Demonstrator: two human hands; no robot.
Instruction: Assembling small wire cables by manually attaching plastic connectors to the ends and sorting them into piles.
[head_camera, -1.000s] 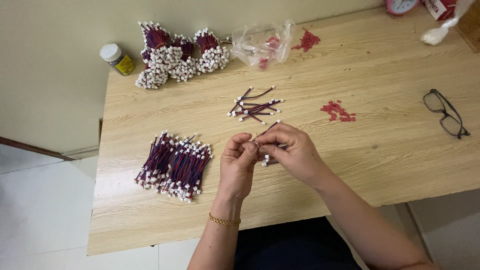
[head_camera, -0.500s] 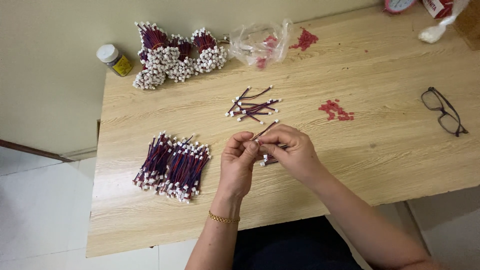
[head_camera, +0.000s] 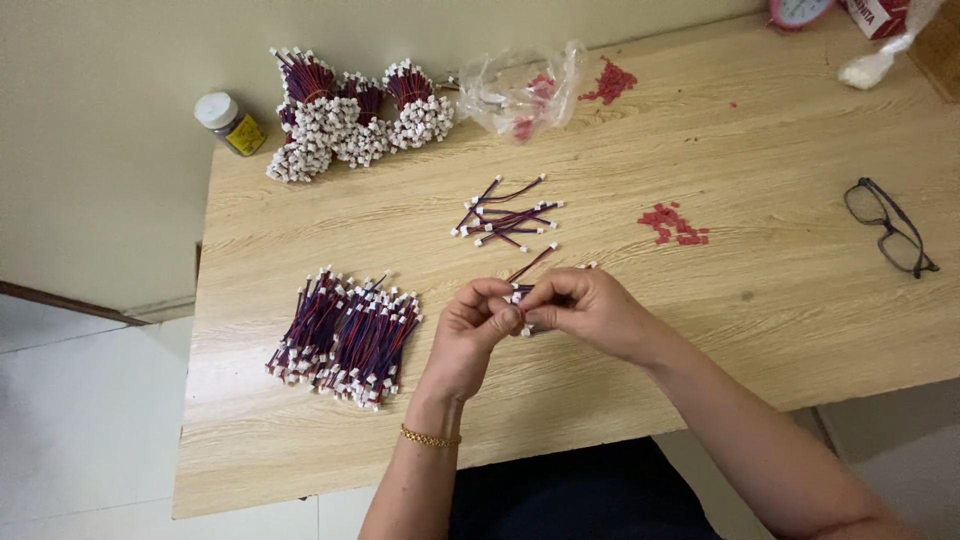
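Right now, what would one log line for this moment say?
left hand: pinching short wire lead | right hand: same lead | nearest: loose leads | left side: lead pile

Matt pale wood-grain table (head_camera: 760, 330), glossy crinkled clear plastic bag (head_camera: 520, 90), plastic-capped wire leads (head_camera: 345, 335)

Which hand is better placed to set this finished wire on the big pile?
Probably the left hand: it sits nearer the big pile, which lies to its left. Both hands pinch the wire; the right hand is farther.
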